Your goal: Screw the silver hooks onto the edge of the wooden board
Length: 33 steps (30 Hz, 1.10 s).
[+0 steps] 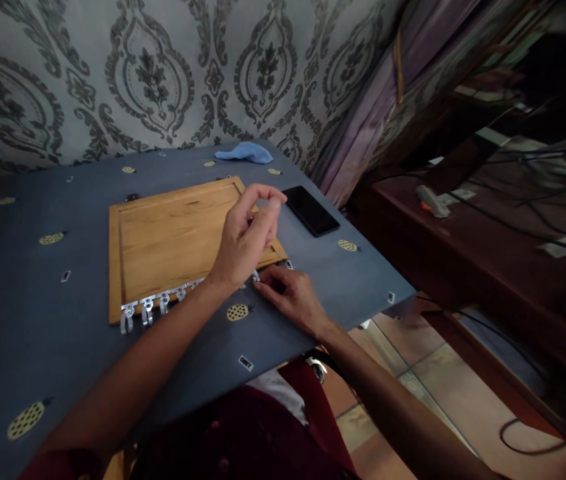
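Note:
A wooden panel with a raised frame lies flat on the table. Along its near edge runs a metal hook rack with several silver hooks, partly covered by my left forearm. My left hand is raised over the panel's right side, thumb and index fingertip pinched together; anything between them is too small to make out. My right hand rests at the panel's near right corner, its thumb and fingers closed around the last hook at the rack's right end.
A black phone lies right of the panel, and a blue cloth sits at the table's back edge. Off to the right, a dark red desk carries cables and an orange-and-white tool. The table ends at the right above a tiled floor.

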Motion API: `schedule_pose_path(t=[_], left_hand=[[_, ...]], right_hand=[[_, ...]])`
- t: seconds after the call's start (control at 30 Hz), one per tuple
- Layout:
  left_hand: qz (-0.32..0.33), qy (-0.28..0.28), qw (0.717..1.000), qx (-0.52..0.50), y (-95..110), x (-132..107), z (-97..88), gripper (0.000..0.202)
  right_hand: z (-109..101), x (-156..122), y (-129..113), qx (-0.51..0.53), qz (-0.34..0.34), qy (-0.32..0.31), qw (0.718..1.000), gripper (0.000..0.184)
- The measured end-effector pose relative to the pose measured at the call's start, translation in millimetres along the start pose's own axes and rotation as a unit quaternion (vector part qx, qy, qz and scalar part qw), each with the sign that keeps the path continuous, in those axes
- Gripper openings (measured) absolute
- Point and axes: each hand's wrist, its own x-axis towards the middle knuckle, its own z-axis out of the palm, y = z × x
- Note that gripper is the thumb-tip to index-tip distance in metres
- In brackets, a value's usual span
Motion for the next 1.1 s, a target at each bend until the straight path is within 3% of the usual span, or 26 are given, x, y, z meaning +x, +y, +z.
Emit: schedule_pose_path(t=[0.13,0.23,0.43,0.57,0.7,0.87,0.93,1.0,1.1], left_hand=[[-0.034,-0.127,0.991,-0.027,3,10,-5.9,0.027],[-0.048,-0.156,0.986,-0.026,4,11,-7.6,0.016],[0.028,0.018,0.998,0.062,4,1,0.1,0.012],[0.034,0.033,0.999,0.012,-2,0,2.8,0.016],[0.025,-0.021,0.999,-0.01,-3,5,2.1,0.023],[-0.02,-0.175,0.983,-0.041,3,10,-3.8,0.026],[-0.034,-0.204,0.977,-0.05,5,10,-7.1,0.022],[-0.038,-0.179,0.982,-0.046,5,10,-9.1,0.019],[-0.011,-0.068,0.997,-0.016,2,10,-8.5,0.022]], right_hand=[[0,0,1,-0.005,-0.002,-0.002,1.0,0.018],[0,0,0,-0.002,-0.003,0.0,1.0,0.019],[1,0,1,0.006,-0.004,-0.001,1.0,0.014],[1,0,2,0.006,-0.008,0.003,1.0,0.015],[0,0,1,0.002,-0.011,-0.002,1.0,0.015],[0,0,1,0.006,-0.003,0.001,1.0,0.016],[1,0,1,0.005,0.0,0.001,1.0,0.017],[0,0,0,0.002,0.003,0.002,1.0,0.016],[0,0,0,0.002,0.008,0.002,1.0,0.015]])
